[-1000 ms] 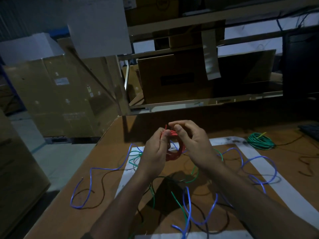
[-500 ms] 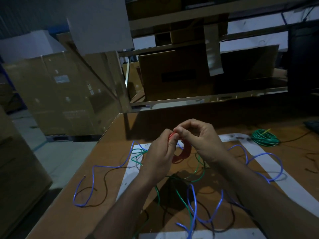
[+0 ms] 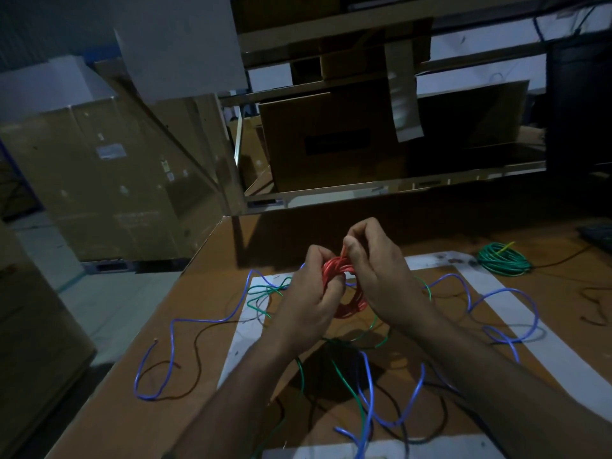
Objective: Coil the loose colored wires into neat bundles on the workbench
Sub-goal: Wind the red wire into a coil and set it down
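A small coil of red wire hangs above the brown workbench, held between both hands. My left hand grips the coil's left side with curled fingers. My right hand pinches the red wire's end at the coil's top, thumb against fingers. Loose blue wire snakes over the bench on the left, and more blue wire loops on the right. Loose green wire and black wire lie tangled under my forearms. A finished green coil lies at the far right.
White tape strips frame a square on the bench. The bench's left edge drops to the floor. Large cardboard boxes stand to the left and on the shelf behind. A dark keyboard corner shows at the right edge.
My hands have stayed at the red coil, and my right thumb and fingers have shifted to pinch the wire end at the coil's top. The camera view has tilted slightly.
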The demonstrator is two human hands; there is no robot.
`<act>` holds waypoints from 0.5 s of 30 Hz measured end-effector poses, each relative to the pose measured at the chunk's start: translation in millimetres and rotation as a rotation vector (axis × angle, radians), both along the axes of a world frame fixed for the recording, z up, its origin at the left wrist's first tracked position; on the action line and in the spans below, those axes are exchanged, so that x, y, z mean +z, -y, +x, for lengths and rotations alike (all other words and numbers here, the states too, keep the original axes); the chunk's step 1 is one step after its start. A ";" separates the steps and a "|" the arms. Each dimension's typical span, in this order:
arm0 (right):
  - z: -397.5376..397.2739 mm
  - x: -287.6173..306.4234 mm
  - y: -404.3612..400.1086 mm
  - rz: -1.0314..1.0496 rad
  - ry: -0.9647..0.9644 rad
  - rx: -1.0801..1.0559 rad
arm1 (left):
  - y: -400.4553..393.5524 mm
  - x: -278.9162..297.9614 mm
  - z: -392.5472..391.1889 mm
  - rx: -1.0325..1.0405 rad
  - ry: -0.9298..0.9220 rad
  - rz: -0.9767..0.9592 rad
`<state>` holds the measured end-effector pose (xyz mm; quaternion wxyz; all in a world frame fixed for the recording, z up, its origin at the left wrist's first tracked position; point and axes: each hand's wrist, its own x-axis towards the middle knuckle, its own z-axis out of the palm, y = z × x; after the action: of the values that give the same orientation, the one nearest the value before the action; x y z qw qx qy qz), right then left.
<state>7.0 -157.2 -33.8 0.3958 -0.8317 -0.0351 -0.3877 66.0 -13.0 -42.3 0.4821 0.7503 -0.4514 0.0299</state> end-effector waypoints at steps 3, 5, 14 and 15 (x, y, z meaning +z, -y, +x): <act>-0.7 1.8 -0.9 0.036 0.010 0.011 | 2.1 -1.8 -0.9 0.065 0.078 -0.010; -0.2 3.1 -0.1 0.098 0.012 0.024 | 3.5 -3.9 -2.1 0.119 0.125 0.001; 5.8 3.1 7.6 0.617 -0.286 0.263 | 2.8 -4.4 -4.0 0.102 0.151 -0.032; 5.6 2.7 7.3 0.652 -0.297 0.280 | 3.3 -5.2 -3.9 0.102 0.151 -0.029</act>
<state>12.6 -164.5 -31.1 0.6893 -0.6966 0.0345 -0.1961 62.1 -16.4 -47.5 0.4552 0.7609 -0.4473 0.1173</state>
